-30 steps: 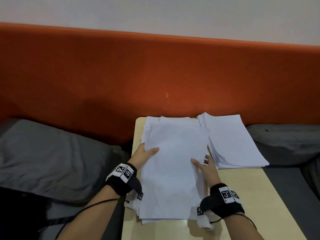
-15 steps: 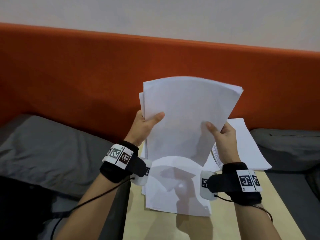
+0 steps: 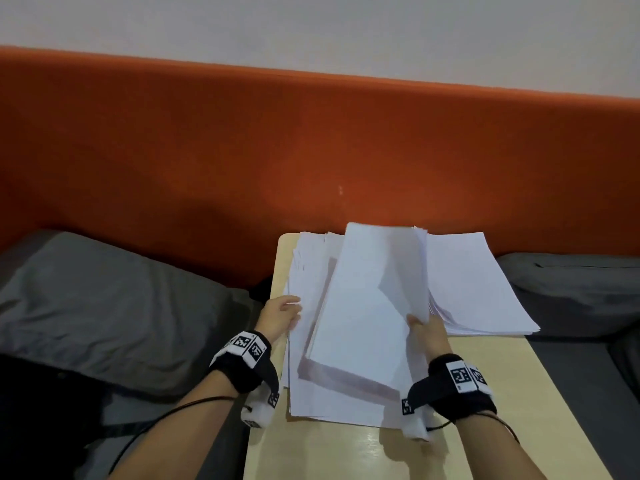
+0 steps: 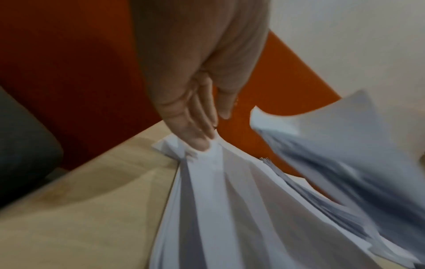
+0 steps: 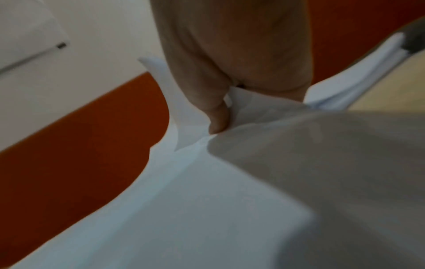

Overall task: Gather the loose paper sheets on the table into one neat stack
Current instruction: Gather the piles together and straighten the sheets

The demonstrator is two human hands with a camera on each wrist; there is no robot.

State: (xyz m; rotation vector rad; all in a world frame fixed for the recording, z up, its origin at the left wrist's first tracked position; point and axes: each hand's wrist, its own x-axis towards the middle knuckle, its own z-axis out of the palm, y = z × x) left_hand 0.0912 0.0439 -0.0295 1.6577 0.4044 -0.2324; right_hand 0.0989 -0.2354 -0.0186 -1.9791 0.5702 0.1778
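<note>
- The lifted bundle of sheets (image 3: 367, 306) covers much of the loose sheets (image 3: 304, 271) lying under it on the desk (image 3: 346, 452), so how those lie there cannot be told.
- The right hand (image 3: 427, 332) shows only its thumb and back in the head view; its fingers are behind the bundle.
- The right edge of the bundle overlaps the left edge of the neat stack (image 3: 478, 289).
- Both wrist views are blurred; single sheet edges smear together.
- The desk's near edge is cut off by the lower picture edge.
- The left hand (image 4: 190, 112) fingertips sink into paper folds.
</note>
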